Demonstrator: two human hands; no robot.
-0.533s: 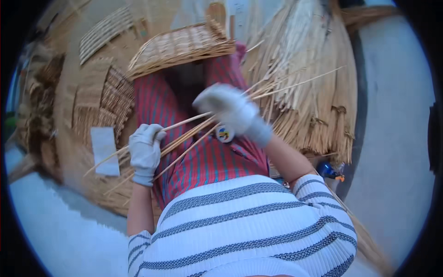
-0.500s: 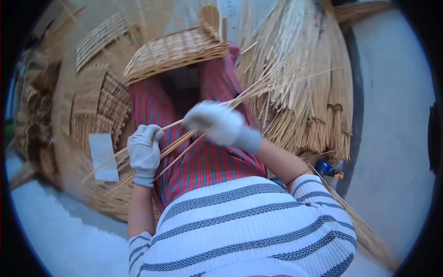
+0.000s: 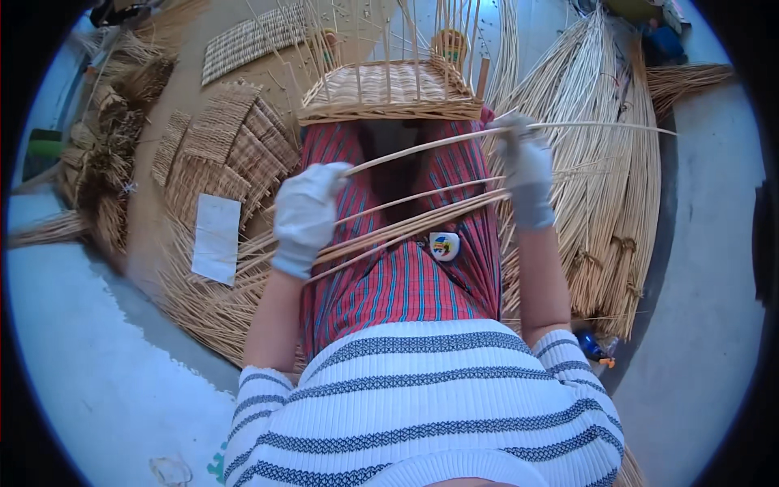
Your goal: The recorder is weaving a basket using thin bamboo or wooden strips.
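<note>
My left hand (image 3: 307, 213), in a white glove, is closed on pale thin canes at the left of my lap. My right hand (image 3: 523, 170), also gloved, grips the same material farther right and higher. One long cane (image 3: 422, 144) runs taut between them and on past my right hand; several more canes (image 3: 430, 213) slant below it across my red striped apron (image 3: 398, 288). Just beyond the apron sits a half-woven wicker basket (image 3: 389, 85) with upright stakes.
Flat woven panels (image 3: 211, 150) and a white sheet (image 3: 215, 239) lie left. A lattice mat (image 3: 251, 45) lies beyond them. Big bundles of pale canes (image 3: 596, 187) spread right, near a blue object (image 3: 591, 345). Darker fibre bundles (image 3: 109, 154) line the far left.
My right hand has moved up and to the right, widening the gap between my hands, and one cane is now raised above the others. My left hand is higher; the view has shifted.
</note>
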